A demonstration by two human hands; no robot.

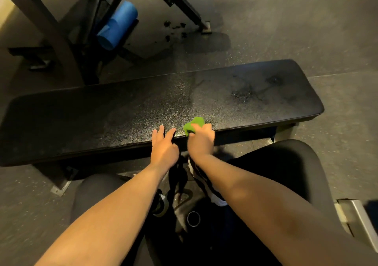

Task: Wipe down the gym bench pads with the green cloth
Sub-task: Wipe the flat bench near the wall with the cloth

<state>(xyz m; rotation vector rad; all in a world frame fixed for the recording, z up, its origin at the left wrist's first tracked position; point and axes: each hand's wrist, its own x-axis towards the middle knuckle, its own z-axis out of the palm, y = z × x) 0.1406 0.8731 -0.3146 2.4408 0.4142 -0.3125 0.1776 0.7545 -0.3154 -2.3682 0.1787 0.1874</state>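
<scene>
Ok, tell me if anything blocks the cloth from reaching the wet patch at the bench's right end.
Nothing visible does. The right hand holds the green cloth at the bench pad near edge, and bare pad runs to the wet patch.

The right hand point(201, 140) covers most of the green cloth point(194, 125), hiding its grip (only a bunched corner shows). The table point(122, 110) runs off the left edge. The blue roller point(116, 26) and frame behind are blurred.
</scene>
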